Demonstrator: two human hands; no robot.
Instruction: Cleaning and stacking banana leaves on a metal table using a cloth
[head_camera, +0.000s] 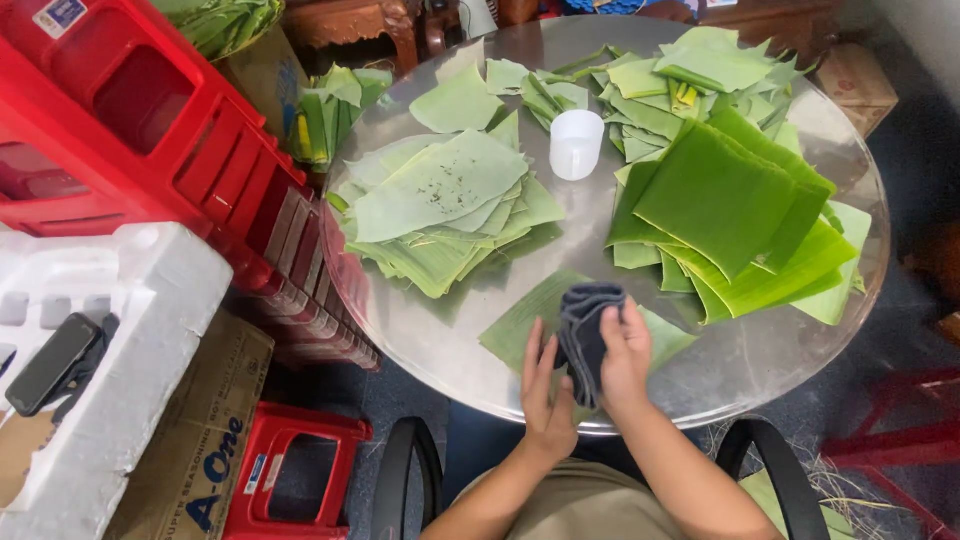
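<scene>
Crates (150, 120) of red plastic stand stacked at the far left beside a white foam block (110, 350) with a dark phone (50, 362) lying on it. Next comes the round glass table (420, 345), a heap of pale cut leaves (440, 205) on its left half, a white plastic cup (576, 143) near the middle. At the near edge one leaf piece (520, 325) lies flat in front of the seated person. The left hand (545, 395) rests on it, palm down, fingers straight and spread open, gripping nothing, only pressing the leaf to the glass. Just beside it the right hand (625, 355) is closed around a bunched dark grey cloth (585, 335), which stands upright on the leaf. I'd judge the cloth soft and light, best held in a full fist, and the leaf thin, limp and easily torn, best pinned flat. Further right lies a stack of darker green leaves (730, 200).
</scene>
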